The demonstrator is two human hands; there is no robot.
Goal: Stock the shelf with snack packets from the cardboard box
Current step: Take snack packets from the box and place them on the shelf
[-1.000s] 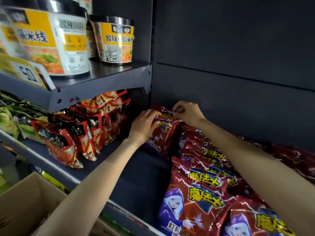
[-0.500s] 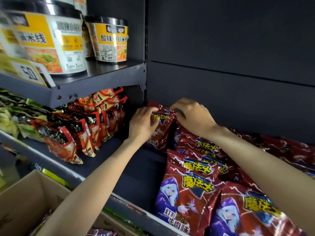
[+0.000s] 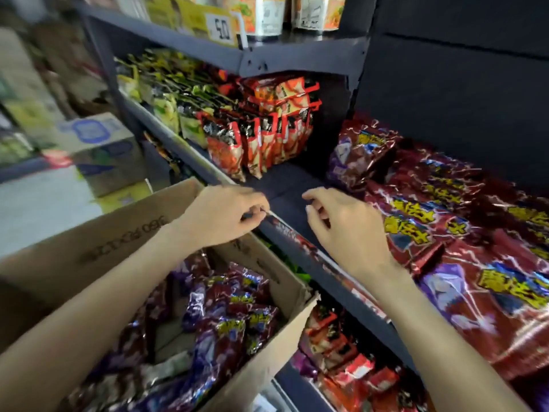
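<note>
Two hands [image 3: 225, 215], one cardboard box [image 3: 285, 331], many snack packets [image 3: 463, 281].

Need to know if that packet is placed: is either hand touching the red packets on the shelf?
Apart. The head view shows the left hand and the right hand empty over the shelf edge, with dark shelf visible between them and the upright packet.

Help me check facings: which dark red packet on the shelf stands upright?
The rearmost dark red packet, beside the bare gap at the back; the other red packets lie flat, overlapping toward the front.
</note>
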